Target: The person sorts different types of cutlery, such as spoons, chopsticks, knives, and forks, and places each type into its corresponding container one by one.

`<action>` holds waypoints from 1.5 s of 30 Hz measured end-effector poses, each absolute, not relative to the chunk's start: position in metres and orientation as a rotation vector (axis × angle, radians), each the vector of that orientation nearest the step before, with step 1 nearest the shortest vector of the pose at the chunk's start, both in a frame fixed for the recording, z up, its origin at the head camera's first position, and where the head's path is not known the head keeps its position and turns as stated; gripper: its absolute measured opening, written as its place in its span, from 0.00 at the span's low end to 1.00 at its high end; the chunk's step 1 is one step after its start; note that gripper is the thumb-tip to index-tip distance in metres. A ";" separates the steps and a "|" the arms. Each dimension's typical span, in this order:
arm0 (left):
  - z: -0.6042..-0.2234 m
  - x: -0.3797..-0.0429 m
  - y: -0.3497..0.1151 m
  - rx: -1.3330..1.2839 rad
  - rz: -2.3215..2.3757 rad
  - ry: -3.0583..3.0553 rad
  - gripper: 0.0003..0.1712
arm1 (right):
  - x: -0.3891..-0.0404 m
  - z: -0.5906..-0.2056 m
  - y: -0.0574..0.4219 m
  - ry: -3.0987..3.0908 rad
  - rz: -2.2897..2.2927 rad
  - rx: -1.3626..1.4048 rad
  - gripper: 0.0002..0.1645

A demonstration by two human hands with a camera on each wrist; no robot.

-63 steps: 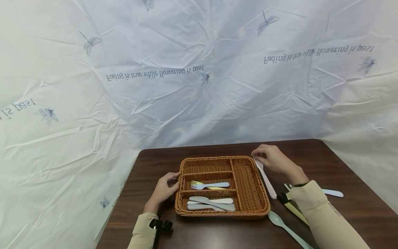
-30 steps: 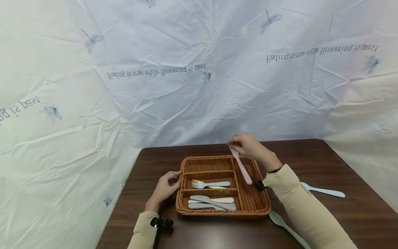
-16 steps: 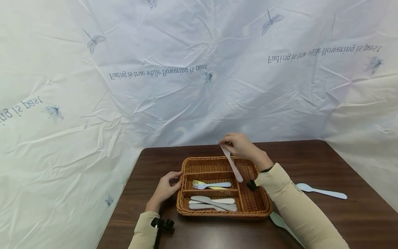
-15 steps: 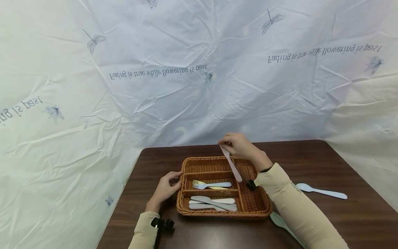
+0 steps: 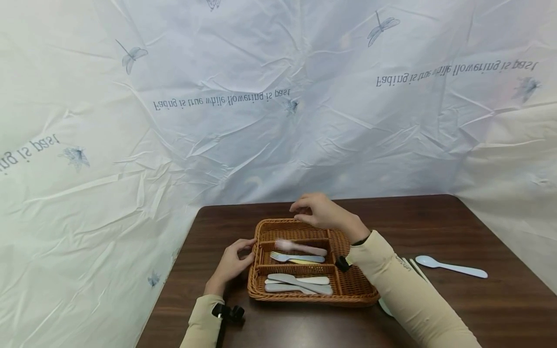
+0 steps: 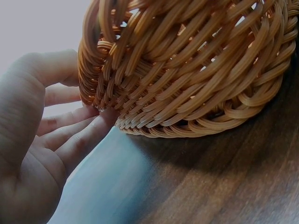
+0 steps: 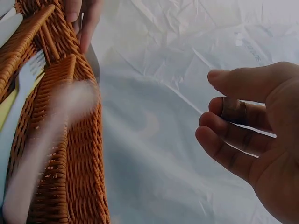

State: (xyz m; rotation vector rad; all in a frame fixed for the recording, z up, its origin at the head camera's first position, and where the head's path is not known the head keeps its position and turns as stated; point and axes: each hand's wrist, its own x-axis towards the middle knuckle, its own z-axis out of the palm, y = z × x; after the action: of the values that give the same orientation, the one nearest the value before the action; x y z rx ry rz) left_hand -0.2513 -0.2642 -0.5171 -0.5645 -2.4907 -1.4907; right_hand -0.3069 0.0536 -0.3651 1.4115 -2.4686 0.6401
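A brown wicker basket (image 5: 313,302) with several compartments sits on the table. My left hand (image 5: 232,263) rests against its left side, fingers fairly straight on the weave in the left wrist view. A pink fork (image 5: 300,248), blurred by motion, is loose in the air over the middle compartment. Below it lie a light blue fork (image 5: 300,258) and a yellow fork (image 7: 8,107). My right hand (image 5: 324,211) is beyond the far rim, its fingers spread and holding nothing; in the right wrist view a gap separates it from the basket.
The near compartment holds several white and grey knives (image 5: 298,282). A light blue spoon (image 5: 452,267) lies on the table (image 5: 478,309) at right. My right sleeve mostly covers a green spoon (image 5: 385,307) and some thin pale strips (image 5: 417,268). A patterned sheet (image 5: 283,145) hangs behind.
My right hand has carried the pink fork from right of the basket leftward over it and let it go. The left hand has stayed at the basket's left side.
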 end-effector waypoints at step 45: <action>-0.480 -0.229 -0.254 -0.594 -1.459 -2.553 0.23 | -0.302 -0.368 0.112 -2.634 0.638 1.140 0.15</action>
State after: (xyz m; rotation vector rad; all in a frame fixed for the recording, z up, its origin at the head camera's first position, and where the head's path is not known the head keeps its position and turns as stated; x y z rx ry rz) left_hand -0.2293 -0.2538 -0.4797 -0.5941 -2.5527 -1.4589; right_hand -0.3020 0.1117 -0.3685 1.1403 -2.6335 0.6382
